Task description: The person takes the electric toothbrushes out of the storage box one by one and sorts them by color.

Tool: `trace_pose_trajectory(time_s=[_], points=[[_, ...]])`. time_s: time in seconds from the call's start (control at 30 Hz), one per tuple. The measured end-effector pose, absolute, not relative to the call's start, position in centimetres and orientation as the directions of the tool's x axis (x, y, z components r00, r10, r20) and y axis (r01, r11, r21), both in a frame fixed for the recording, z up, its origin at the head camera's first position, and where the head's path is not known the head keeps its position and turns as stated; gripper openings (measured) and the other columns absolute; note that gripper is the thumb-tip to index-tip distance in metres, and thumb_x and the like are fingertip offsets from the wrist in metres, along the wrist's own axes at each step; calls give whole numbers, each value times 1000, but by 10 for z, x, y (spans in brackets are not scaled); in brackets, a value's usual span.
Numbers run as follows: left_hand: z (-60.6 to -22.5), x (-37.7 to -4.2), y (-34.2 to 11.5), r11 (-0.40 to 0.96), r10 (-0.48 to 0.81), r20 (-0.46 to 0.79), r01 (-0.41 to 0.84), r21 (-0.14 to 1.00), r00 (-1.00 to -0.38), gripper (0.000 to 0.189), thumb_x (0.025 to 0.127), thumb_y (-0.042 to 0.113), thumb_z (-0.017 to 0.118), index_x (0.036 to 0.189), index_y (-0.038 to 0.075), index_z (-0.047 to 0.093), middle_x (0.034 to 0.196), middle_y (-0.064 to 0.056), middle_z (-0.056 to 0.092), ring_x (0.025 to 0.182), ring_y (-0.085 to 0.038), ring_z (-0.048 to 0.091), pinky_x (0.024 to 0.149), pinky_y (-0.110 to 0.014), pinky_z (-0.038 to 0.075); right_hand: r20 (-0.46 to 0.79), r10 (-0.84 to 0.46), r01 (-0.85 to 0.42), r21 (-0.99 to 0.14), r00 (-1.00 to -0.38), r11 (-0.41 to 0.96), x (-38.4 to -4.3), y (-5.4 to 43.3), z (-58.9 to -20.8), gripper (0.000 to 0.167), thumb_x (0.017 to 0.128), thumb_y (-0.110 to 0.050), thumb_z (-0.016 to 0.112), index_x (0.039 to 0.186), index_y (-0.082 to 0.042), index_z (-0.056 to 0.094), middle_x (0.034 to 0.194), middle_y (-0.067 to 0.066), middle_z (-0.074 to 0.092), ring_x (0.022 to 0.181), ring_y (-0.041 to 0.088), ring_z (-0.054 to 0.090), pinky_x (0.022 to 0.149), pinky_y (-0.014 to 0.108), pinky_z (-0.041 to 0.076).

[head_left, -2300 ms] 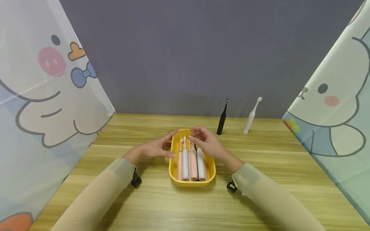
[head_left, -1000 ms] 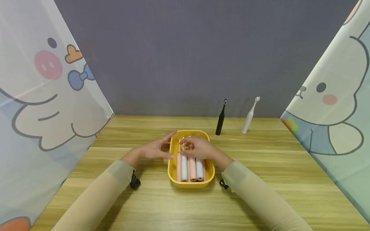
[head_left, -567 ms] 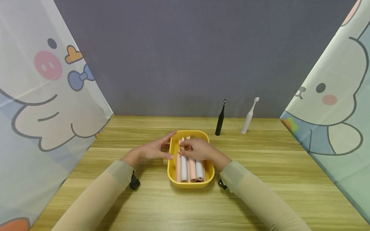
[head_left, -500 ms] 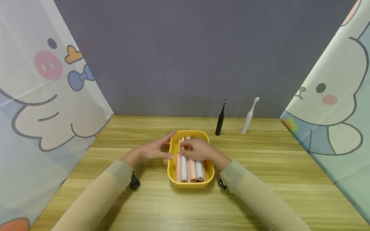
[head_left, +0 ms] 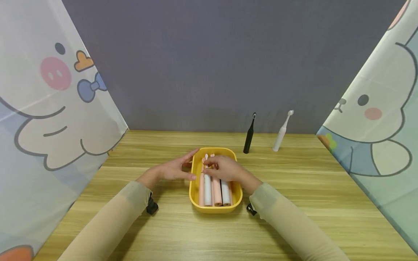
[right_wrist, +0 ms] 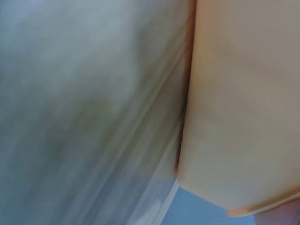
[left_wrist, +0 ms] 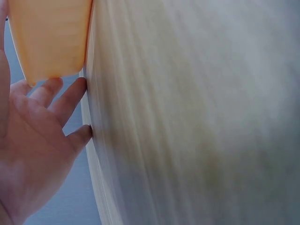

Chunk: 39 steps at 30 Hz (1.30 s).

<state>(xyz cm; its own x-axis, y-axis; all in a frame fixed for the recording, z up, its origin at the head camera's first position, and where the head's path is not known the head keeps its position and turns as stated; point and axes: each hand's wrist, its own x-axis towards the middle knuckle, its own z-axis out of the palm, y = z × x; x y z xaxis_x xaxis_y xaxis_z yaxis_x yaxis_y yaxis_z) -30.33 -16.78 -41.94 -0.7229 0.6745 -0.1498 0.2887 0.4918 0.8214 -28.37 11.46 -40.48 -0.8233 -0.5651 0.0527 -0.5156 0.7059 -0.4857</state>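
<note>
At the yellow tray [head_left: 216, 210]: right hand [head_left: 228, 169] inside, left hand [head_left: 172, 170] alongside

Left hand: released. Fingers spread along the tray's left side, thumb at the rim. Left wrist view puts the fingertips right at the tray wall; how hard they press, I can't tell.

Right hand: comes in over the right rim, thumb and fingers bent toward each other at the neck of the left white toothbrush [head_left: 207, 192]. Pinching it or only close to it, can't tell. Right wrist view is mostly tray wall and blurred table.

Tray contents lie lengthwise, side by side, bases toward me. From the left: pink toothbrush [head_left: 201, 194], left white toothbrush, narrow pink handle [head_left: 213, 195], thick pink handle [head_left: 217, 194], black strip [head_left: 221, 188], right white handle [head_left: 225, 194], pink edge [head_left: 230, 196]. My right hand covers several necks.

Outside the tray, farther back to the right: black toothbrush [head_left: 249, 138] and standing white toothbrush [head_left: 281, 136], both upright on the wood-grain table [head_left: 176, 235], apart from each other. Grey wall [head_left: 209, 72] behind, cartoon sheets [head_left: 49, 130] left and right. My sleeves [head_left: 106, 223] are beige, black gear [head_left: 152, 206] at both wrists.
</note>
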Motion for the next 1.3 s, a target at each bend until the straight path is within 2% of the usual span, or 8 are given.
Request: trace_pose_trajectory(time_s=[0.27, 0.5, 0.63, 0.73, 0.87, 0.97, 1.17, 1.3], points=[[-419, -304, -167, 499, 668, -158, 280, 820, -728, 122, 92, 55, 87, 177, 43, -1, 186, -12, 8, 167, -44, 27, 129, -75, 27, 81, -557, -504, -545, -827, 670, -282, 116, -405, 43, 108, -43, 70, 142, -18, 75, 136, 0, 78, 98, 13, 65, 92, 38, 59], [-420, -304, -167, 503, 670, -153, 292, 814, -727, 124, 91, 57, 86, 177, 40, -2, 186, -14, 11, 166, -45, 28, 128, -78, 26, 100, -544, -487, -598, -833, 636, -283, 118, -407, 44, 107, -43, 72, 143, -18, 73, 136, -1, 77, 100, 13, 65, 92, 35, 58], [-420, -304, -166, 498, 674, -145, 300, 814, -725, 124, 91, 57, 86, 178, 39, -1, 186, -13, 13, 167, -45, 27, 128, -78, 25, 120, -526, -477, -622, -842, 621, -282, 119, -408, 44, 106, -44, 74, 143, -19, 74, 132, -2, 77, 95, 13, 63, 82, 31, 57], [-421, -305, -166, 493, 676, -145, 298, 817, -723, 124, 92, 56, 86, 178, 38, -2, 185, -13, 15, 167, -44, 27, 128, -79, 24, 133, -518, -468, -652, -845, 596, -280, 120, -406, 44, 105, -45, 75, 141, -19, 74, 122, -2, 76, 91, 13, 61, 75, 30, 54], [-421, -305, -167, 494, 674, -147, 295, 818, -724, 123, 93, 56, 86, 177, 39, -2, 185, -13, 17, 167, -44, 27, 128, -79, 24, 153, -519, -471, -678, -841, 564, -277, 121, -404, 43, 104, -43, 76, 141, -19, 74, 114, -3, 74, 92, 14, 60, 72, 29, 53], [-421, -305, -168, 499, 671, -149, 294, 815, -726, 123, 93, 56, 85, 177, 39, -2, 185, -12, 16, 167, -44, 26, 128, -79, 25, 172, -525, -483, -688, -834, 541, -276, 121, -402, 44, 104, -41, 78, 141, -18, 74, 116, -5, 74, 92, 15, 60, 70, 28, 52], [-420, -304, -168, 505, 672, -152, 298, 810, -725, 123, 93, 57, 85, 177, 39, -3, 186, -11, 13, 168, -44, 26, 128, -80, 23, 218, -544, -509, -722, -810, 468, -272, 123, -397, 45, 102, -35, 81, 140, -12, 74, 113, 4, 74, 86, 16, 58, 64, 26, 49], [-420, -305, -167, 500, 675, -149, 300, 812, -722, 123, 92, 58, 85, 177, 39, -3, 186, -11, 14, 168, -43, 26, 129, -79, 22, 247, -560, -536, -721, -791, 439, -270, 124, -394, 45, 102, -33, 81, 140, -10, 73, 113, 8, 74, 86, 14, 58, 66, 25, 49]])
